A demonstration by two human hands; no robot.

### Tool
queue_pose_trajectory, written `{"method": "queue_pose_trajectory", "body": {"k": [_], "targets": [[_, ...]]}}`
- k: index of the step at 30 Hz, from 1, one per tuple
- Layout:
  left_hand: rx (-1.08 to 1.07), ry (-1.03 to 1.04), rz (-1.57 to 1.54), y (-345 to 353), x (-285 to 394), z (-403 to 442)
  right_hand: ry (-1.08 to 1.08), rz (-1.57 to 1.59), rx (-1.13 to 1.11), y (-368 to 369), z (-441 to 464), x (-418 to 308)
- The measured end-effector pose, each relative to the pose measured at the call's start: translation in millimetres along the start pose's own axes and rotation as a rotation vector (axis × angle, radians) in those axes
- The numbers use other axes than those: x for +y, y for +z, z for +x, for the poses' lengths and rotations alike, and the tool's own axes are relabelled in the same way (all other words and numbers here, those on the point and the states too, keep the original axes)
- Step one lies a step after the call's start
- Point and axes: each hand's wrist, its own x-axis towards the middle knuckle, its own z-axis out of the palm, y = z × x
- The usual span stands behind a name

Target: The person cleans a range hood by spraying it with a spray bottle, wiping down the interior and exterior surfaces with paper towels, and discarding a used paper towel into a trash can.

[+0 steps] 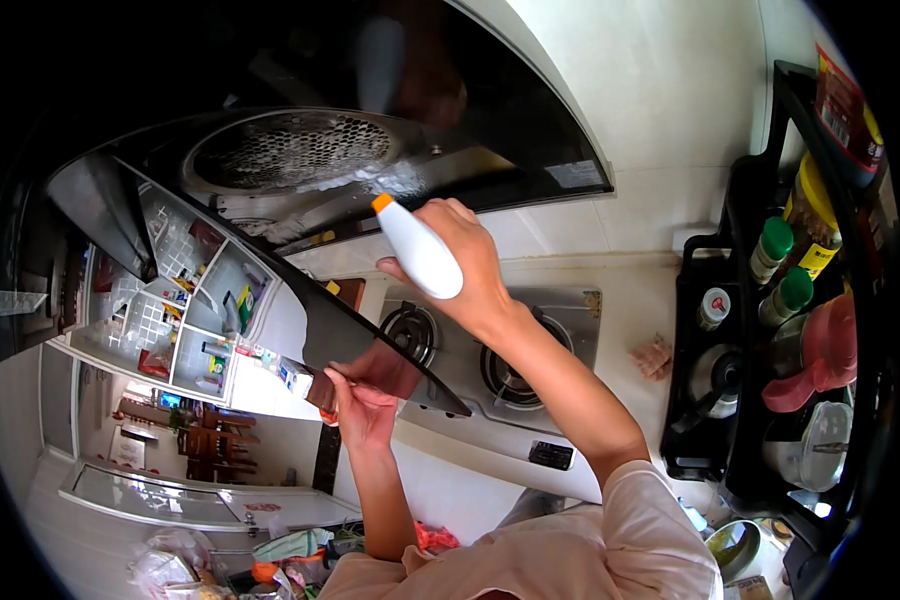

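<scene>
My right hand is closed round a white bottle with an orange nozzle, tilted so the nozzle points up at the range hood's underside. White foam lies just beyond the nozzle, along the hood's lower rim beside the round mesh filter. Lower down, my left hand grips the edge of the hood's dark glossy panel, which is swung out from the hood. Part of the left fingers is hidden by the panel.
Below the hood sits a gas stove with two burners. A crumpled pinkish cloth lies on the counter. At the right, a black rack holds green-capped jars, a pink-handled container and a lidded pot. Bags are piled lower left.
</scene>
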Motion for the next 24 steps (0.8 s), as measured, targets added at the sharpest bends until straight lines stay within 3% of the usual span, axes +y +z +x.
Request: {"method": "queue_pose_trajectory", "body": {"k": [3, 6, 12, 18, 21, 24], "targets": [[-0.051, -0.011, 0.050, -27.0, 1.2, 7.1, 0.068, -0.056, -0.028, -6.1, -10.7, 10.7], [0.066, -0.022, 0.042, -15.6, -0.6, 5.4, 0.123, -0.079, -0.026, -10.4, -23.7, 19.2], [0.063, 0.038, 0.072, -12.2, -0.6, 2.9, 0.154, -0.054, -0.020, -12.7, -28.9, 11.0], [0.070, -0.008, -0.009, -25.0, -0.2, 6.0, 0.013, -0.137, -0.059, -10.0, -27.0, 7.7], [0.001, -0.022, -0.068, -37.7, 0.1, 9.4, 0.219, -0.093, -0.073, -6.8, -39.7, 17.6], [-0.011, -0.022, -0.075, -38.3, 0.7, 10.3, 0.292, -0.179, -0.084, -10.5, -51.5, 22.5]]}}
